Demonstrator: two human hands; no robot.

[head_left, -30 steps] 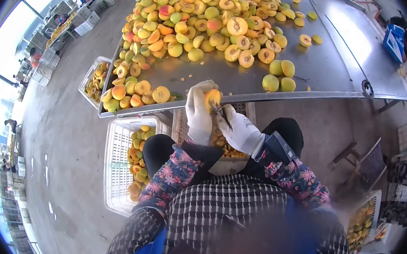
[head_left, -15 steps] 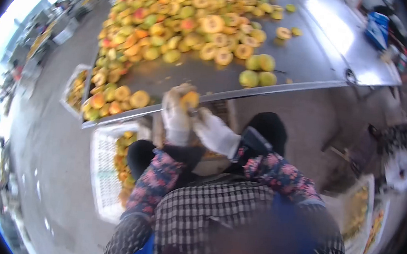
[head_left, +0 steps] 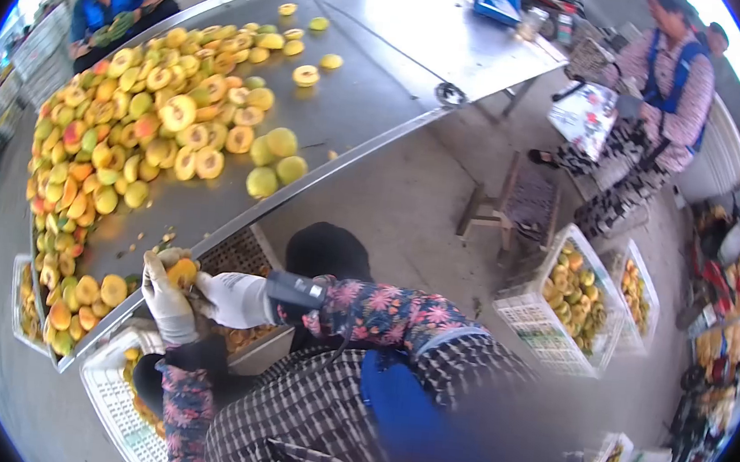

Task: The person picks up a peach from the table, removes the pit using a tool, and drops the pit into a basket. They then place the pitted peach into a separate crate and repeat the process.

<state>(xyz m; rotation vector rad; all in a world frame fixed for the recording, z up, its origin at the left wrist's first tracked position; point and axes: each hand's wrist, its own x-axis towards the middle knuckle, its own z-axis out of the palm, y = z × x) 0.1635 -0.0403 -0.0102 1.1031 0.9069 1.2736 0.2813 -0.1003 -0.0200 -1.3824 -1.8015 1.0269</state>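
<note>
My left hand [head_left: 166, 299], in a whitish work glove, is closed around a cut yellow peach [head_left: 182, 273] at the near edge of the metal table [head_left: 345, 122]. Beside it my right hand [head_left: 234, 299], also gloved, has its fingers curled close to the fruit; anything inside them is hidden. On the table lies a big heap of peach halves [head_left: 176, 112], many with the cut face up. Several whole yellow-green peaches [head_left: 281, 141] sit together to the right of the heap. Below my hands is a crate [head_left: 249, 242] with fruit pieces in it.
A white crate [head_left: 106, 377] of fruit stands below the table at my left. Fruit-filled crates [head_left: 568, 346] stand on the floor at right, near a wooden stool [head_left: 529, 202]. One person [head_left: 682, 92] sits beyond it; another [head_left: 115, 6] sits across the table.
My view has swung to the right, bringing both co-workers, the stool and the right-hand crates into sight. My hands stay together at the table edge with the peach in the left.
</note>
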